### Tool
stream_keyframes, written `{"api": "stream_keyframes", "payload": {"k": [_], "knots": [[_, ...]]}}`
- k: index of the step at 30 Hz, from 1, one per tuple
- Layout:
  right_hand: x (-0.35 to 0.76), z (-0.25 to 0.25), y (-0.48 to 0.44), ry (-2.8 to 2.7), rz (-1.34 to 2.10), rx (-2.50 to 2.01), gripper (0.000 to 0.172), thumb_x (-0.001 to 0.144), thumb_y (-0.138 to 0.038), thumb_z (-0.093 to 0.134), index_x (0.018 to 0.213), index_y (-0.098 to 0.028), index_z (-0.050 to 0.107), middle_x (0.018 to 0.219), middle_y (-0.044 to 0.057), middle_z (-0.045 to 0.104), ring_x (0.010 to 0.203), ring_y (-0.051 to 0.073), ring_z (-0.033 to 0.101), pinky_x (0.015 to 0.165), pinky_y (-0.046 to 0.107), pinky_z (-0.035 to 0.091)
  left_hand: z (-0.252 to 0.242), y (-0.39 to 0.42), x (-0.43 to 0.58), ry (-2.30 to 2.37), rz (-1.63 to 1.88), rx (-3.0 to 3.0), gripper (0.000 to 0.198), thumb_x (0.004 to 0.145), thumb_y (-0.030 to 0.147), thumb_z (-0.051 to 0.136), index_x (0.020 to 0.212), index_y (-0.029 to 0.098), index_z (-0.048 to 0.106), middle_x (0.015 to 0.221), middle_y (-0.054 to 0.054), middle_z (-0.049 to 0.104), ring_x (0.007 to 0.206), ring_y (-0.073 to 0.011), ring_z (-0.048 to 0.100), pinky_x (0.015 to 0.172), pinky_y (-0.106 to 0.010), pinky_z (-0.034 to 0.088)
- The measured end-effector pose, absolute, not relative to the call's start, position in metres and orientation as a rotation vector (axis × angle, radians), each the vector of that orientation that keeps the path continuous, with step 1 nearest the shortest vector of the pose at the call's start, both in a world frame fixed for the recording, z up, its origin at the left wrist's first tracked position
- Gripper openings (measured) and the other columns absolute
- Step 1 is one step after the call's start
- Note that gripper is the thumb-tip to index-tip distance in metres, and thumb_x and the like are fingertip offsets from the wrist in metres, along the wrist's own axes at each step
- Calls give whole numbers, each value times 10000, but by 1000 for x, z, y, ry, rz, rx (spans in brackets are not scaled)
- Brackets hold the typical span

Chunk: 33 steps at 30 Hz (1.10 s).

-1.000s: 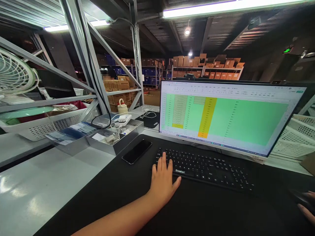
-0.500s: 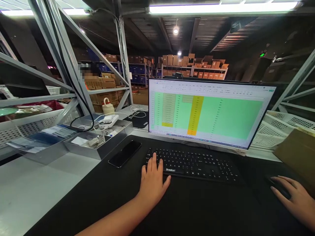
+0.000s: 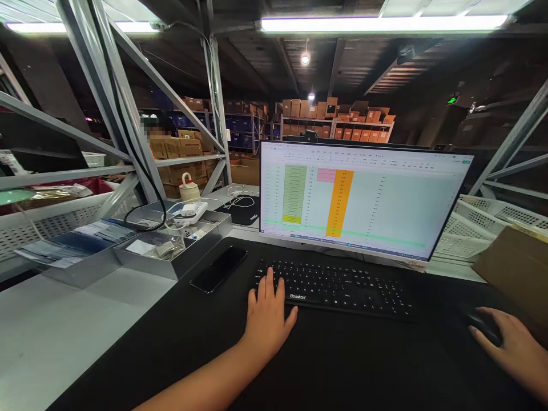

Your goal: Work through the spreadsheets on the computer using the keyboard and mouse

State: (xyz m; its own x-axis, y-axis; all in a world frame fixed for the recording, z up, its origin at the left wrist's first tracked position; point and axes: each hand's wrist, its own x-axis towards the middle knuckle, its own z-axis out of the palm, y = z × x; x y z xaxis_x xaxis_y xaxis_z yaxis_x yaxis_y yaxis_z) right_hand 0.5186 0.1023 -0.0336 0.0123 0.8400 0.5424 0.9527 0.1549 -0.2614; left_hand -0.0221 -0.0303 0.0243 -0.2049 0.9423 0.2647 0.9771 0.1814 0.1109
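While the left hand (image 3: 268,317) lies flat and open at the near left end of a black keyboard (image 3: 342,285), fingertips on the keys and nothing held, the right hand (image 3: 511,348) sits at the far right edge of view, loosely cupped on a dark mouse (image 3: 482,326). Both rest on a black mat (image 3: 342,365) in front of a wide monitor (image 3: 445,171). What has changed in the last half second is on the screen: the spreadsheet (image 3: 398,205), which had a green wash over nearly all of it, now shows a pale background, with a green column at left, an orange column beside it, a pink cell between them at the top, and one thin green band across a low row. The hands have barely shifted, so this looks like a click or keypress that swapped a whole-sheet highlight for a single row. A dark phone (image 3: 218,268) lies face up just left of the keyboard. Beyond it a metal tray (image 3: 171,268) holds small items and cables. White baskets (image 3: 479,228) and a cardboard box (image 3: 514,268) sit at right, and shelves (image 3: 342,123) of cartons stand far behind
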Motion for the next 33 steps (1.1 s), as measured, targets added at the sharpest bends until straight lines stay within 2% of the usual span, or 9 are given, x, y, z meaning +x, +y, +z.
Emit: {"api": "stream_keyframes", "payload": {"k": [4,8,10,14,17,22,28,33], "knots": [[517,-32,104,-1779,-124,-1704,452,740,-574,526,1146,-379,565,1082,194,647,1111,385,632,954,546,468,24,-30,-22,-2293,-373,-1878,624,917,437,418,1467,142,432,1655,-209,229,1460,-358,358,1147,-575,344],[504,-18,98,-1784,-198,-1802,445,783,-535,448,1080,-238,593,1113,245,638,1144,391,615,1013,512,458,23,-28,-23,-2243,-329,-1869,615,919,422,409,1462,135,438,1644,-220,257,1440,-363,379,1122,-568,356],[496,-10,91,-1772,-217,-1885,473,796,-491,432,1119,-185,591,1171,242,625,1173,372,607,1008,494,471,21,-27,-24,-2211,-306,-1860,613,919,419,404,1454,124,448,1632,-234,276,1424,-376,391,1099,-569,367],[486,-1,80,-1739,-232,-2005,477,809,-466,469,1206,-228,583,1282,123,604,1125,291,633,958,448,508,18,-23,-27,-2149,-289,-1840,620,929,433,345,1438,101,463,1607,-255,309,1399,-389,400,1052,-563,390],[482,1,76,-1726,-250,-2046,433,845,-423,461,1224,-259,594,1311,77,588,1113,238,634,956,398,506,15,-20,-29,-2131,-267,-1846,637,924,440,315,1432,87,468,1593,-263,323,1391,-392,393,1037,-560,388],[477,5,74,-1740,-259,-2057,410,868,-397,466,1236,-277,601,1312,57,579,1121,211,630,970,372,498,9,-16,-32,-2112,-268,-1837,678,905,473,280,1427,85,473,1586,-268,323,1371,-398,399,1023,-556,377],[476,7,71,-1769,-251,-2080,414,881,-416,454,1251,-301,601,1321,36,575,1095,209,635,932,374,511,7,-14,-34,-2104,-258,-1870,725,896,485,190,1429,78,465,1514,-228,461,1365,-359,414,1031,-547,361],[473,10,69,-1780,-246,-2089,421,880,-426,449,1253,-309,605,1328,37,575,1065,215,644,879,379,525,8,-14,-35,-2116,-236,-1866,746,887,499,170,1426,80,468,1512,-216,474,1369,-356,411,1020,-542,364]]}}
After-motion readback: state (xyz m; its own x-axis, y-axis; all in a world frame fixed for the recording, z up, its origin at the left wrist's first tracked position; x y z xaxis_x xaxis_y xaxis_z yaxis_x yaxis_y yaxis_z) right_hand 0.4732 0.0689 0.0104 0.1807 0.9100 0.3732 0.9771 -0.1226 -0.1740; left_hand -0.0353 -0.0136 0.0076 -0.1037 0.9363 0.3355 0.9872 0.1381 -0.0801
